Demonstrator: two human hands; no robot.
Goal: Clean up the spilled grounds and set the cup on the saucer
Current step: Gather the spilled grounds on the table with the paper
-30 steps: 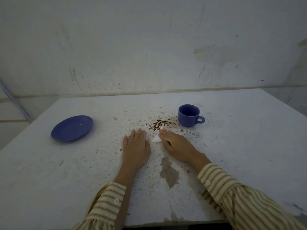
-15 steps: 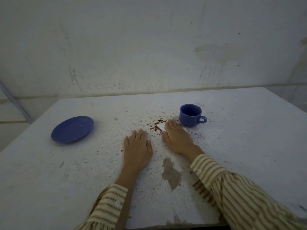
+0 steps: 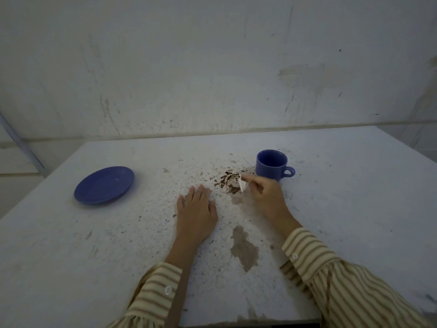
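Grounds (image 3: 230, 183): dark brown crumbs and a smeared ring near the table's middle, just at 8 o'clock from the cup; finer specks scatter outward and blend with the table's chipped paint, so the spill's edge is hard to trace.
Cup (image 3: 272, 164): blue, upright on the table, handle pointing to 3 o'clock; its lower near side is hidden behind the right hand.
Saucer (image 3: 104, 185): blue, bare, well apart from the cup at 9 o'clock.
Right hand (image 3: 264, 197): fingers pinched shut on a small white wipe (image 3: 242, 183) at the spill's 3 o'clock edge; whether the wipe touches the table I cannot tell.
Wipe: mostly hidden within the fingers, only a folded corner shows.
Left hand (image 3: 196, 211): open, palm flat on the table, fingers together, at 8 o'clock from the grounds.
Sleeves (image 3: 331, 275): striped, both cut off by the bottom of view.
Table (image 3: 71, 256): white, worn, with a bare brown patch (image 3: 244, 248) between the forearms; its near edge is partly out of view.
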